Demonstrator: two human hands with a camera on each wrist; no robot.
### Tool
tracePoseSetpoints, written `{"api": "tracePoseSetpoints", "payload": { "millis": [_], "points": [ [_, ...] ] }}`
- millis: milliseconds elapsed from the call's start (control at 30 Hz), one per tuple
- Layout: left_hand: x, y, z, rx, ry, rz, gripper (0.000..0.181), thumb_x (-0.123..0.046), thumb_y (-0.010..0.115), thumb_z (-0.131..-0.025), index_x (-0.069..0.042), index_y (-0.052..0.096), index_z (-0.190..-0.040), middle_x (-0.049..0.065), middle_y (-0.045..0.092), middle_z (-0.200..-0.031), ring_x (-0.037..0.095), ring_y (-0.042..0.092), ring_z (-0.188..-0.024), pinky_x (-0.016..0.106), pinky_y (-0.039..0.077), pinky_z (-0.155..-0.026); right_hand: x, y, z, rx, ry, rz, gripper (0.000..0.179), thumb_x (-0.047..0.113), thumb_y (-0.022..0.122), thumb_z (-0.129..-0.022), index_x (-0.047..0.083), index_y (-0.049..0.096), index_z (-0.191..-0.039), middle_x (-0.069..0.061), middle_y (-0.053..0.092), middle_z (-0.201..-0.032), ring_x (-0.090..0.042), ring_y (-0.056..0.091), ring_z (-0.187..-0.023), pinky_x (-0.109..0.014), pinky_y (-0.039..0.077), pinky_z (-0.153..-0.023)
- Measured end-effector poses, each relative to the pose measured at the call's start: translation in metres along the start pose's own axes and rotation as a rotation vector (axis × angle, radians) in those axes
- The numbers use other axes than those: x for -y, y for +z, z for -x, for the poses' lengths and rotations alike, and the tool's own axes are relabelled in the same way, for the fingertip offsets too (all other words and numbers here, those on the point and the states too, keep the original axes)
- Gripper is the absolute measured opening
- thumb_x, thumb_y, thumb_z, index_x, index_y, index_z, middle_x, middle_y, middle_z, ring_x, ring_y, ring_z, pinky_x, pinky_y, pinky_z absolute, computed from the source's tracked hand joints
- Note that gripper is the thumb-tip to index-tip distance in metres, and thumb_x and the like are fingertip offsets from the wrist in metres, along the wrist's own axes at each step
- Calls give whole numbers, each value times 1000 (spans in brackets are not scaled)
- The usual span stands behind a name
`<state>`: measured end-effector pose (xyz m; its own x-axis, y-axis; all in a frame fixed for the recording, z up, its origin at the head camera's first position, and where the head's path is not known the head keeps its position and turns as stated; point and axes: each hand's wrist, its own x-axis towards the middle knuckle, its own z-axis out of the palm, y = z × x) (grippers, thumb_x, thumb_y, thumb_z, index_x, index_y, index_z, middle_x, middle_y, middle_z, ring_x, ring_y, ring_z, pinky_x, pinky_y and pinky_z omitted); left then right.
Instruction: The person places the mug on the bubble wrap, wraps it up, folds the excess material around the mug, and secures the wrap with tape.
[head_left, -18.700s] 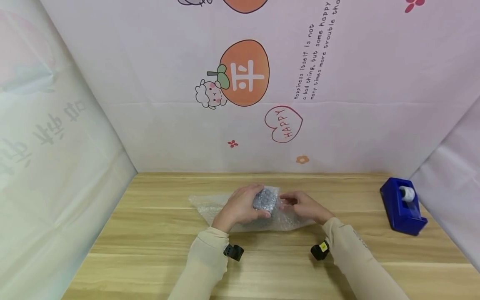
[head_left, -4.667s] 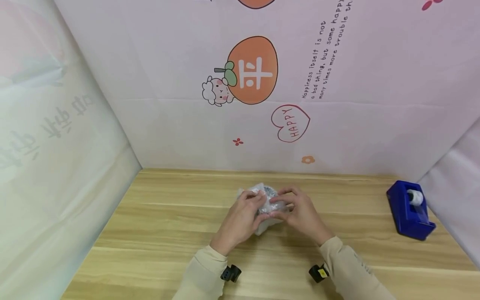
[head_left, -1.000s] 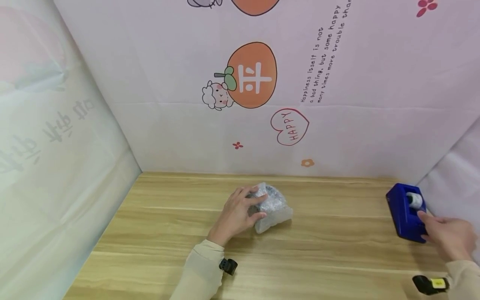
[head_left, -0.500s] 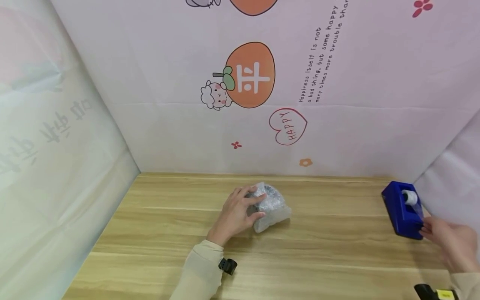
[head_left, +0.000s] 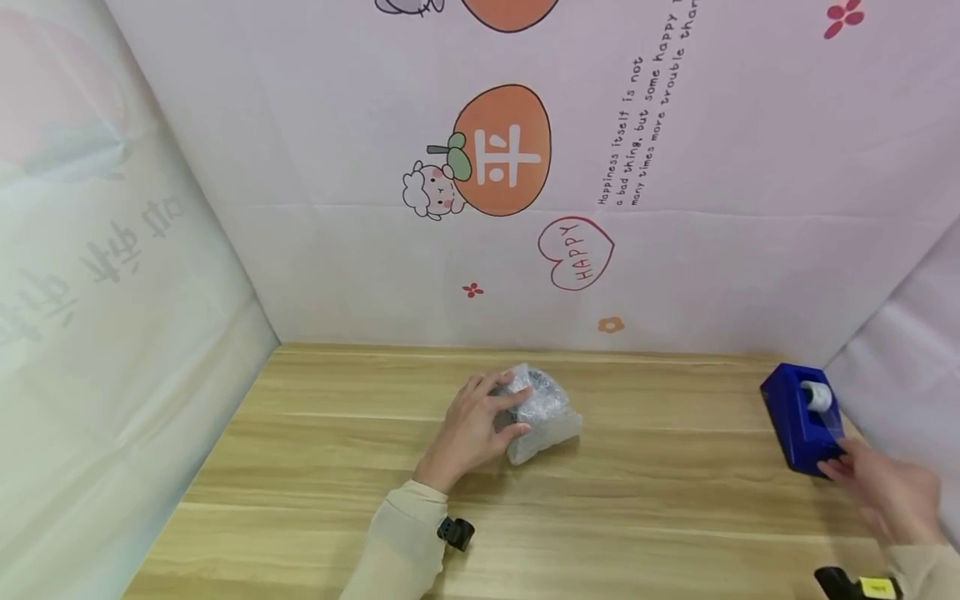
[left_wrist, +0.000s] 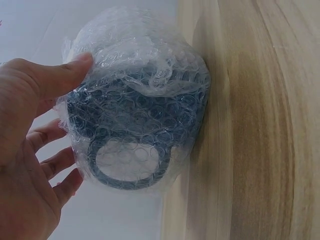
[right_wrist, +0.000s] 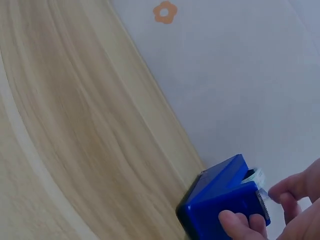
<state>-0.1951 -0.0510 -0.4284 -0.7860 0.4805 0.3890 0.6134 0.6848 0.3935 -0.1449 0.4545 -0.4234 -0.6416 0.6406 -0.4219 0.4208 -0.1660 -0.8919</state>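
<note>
A dark mug with a loop handle, wrapped in clear bubble wrap (head_left: 543, 404), lies on the wooden table at the middle. My left hand (head_left: 468, 429) holds the bundle from its left side, thumb and fingers spread around it. In the left wrist view the oval of the handle (left_wrist: 127, 182) shows through the bubbles. Far to the right, my right hand (head_left: 888, 487) is at the front of a blue tape dispenser (head_left: 798, 429). Its thumb and index finger pinch the tape end beside the toothed cutter (right_wrist: 263, 204), while other fingertips (right_wrist: 232, 220) rest against the dispenser's body.
The wooden table (head_left: 337, 500) meets a printed white cloth wall (head_left: 337, 275) at the back. More cloth hangs along the left and right sides. The white tape roll (head_left: 817, 396) sits inside the dispenser, close to the right-hand cloth.
The bubble wrap, earlier spread flat, is now folded round the mug. My right hand has left the bundle for the tape dispenser, which has shifted slightly left. My left hand stays on the bundle.
</note>
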Motion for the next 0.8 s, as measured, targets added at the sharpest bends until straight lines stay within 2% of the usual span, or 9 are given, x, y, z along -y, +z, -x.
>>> {"api": "tracePoseSetpoints", "payload": {
  "millis": [33, 100, 233, 433, 500, 533, 600, 700, 800],
  "points": [
    [0, 0, 0, 1, 2, 0, 51, -43, 73, -92, -22, 65, -138, 8, 52, -148, 28, 51, -125, 46, 44, -106, -2, 0, 1, -9, 14, -15, 4, 0, 49, -98, -3, 48, -98, 2, 52, -68, -4, 61, -58, -26, 61, -66],
    [0, 1, 0, 0, 3, -3, 51, -43, 72, -92, -22, 65, -138, 8, 52, -149, 28, 51, -125, 46, 44, -105, -5, -1, 4, -17, 21, -48, 23, -1, 47, -99, -2, 46, -122, 5, 52, -66, -2, 62, -58, -24, 60, -66],
    [-1, 1, 0, -7, -15, 1, 50, -43, 73, -92, -23, 65, -138, 7, 51, -150, 27, 50, -126, 46, 44, -105, -9, -2, 10, 3, 33, -123, 50, 8, 41, -105, 8, 23, -151, 10, 55, -69, 2, 64, -60, -20, 59, -66],
    [0, 1, 1, -12, -14, 2, 50, -42, 73, -92, -23, 65, -138, 7, 51, -149, 27, 50, -127, 46, 44, -105, -15, -5, 13, 43, 108, -342, 66, 10, 37, -107, 14, 0, -161, 14, 53, -108, 5, 64, -71, -18, 55, -85],
    [0, 2, 1, -14, -9, 2, 50, -42, 73, -92, -22, 65, -137, 7, 51, -149, 27, 50, -127, 46, 44, -105, -18, -6, 14, 57, 123, -389, 69, 7, 36, -105, 18, -3, -161, 5, 53, -129, 3, 65, -83, -20, 52, -91],
    [0, 2, 1, -15, -8, 3, 50, -42, 73, -92, -21, 65, -137, 8, 52, -149, 28, 50, -127, 47, 44, -105, -20, -6, 15, 43, 133, -387, 66, 7, 39, -105, 22, 8, -162, 4, 51, -132, 2, 65, -84, -22, 54, -89],
    [1, 3, 2, -16, -6, 6, 50, -42, 73, -92, -21, 65, -137, 8, 51, -149, 28, 50, -127, 47, 45, -104, -22, -9, 16, 44, 152, -369, 48, 8, 42, -104, 23, 36, -150, 0, 55, -124, -1, 65, -84, -22, 57, -83],
    [1, 4, 2, -16, -1, 8, 50, -42, 73, -92, -21, 65, -137, 8, 51, -149, 28, 50, -127, 48, 45, -104, -25, -15, 15, 48, 180, -289, 11, 17, 46, -106, 14, 57, -102, 1, 60, -93, -4, 60, -68, -22, 59, -68],
    [1, 4, 2, -19, -5, 10, 50, -42, 73, -92, -22, 65, -137, 7, 51, -149, 28, 50, -127, 48, 46, -103, -29, -20, 10, 52, 198, -179, 34, 23, 46, -107, 13, 54, -75, 5, 56, -67, -5, 61, -60, -21, 57, -60]
  ]
}}
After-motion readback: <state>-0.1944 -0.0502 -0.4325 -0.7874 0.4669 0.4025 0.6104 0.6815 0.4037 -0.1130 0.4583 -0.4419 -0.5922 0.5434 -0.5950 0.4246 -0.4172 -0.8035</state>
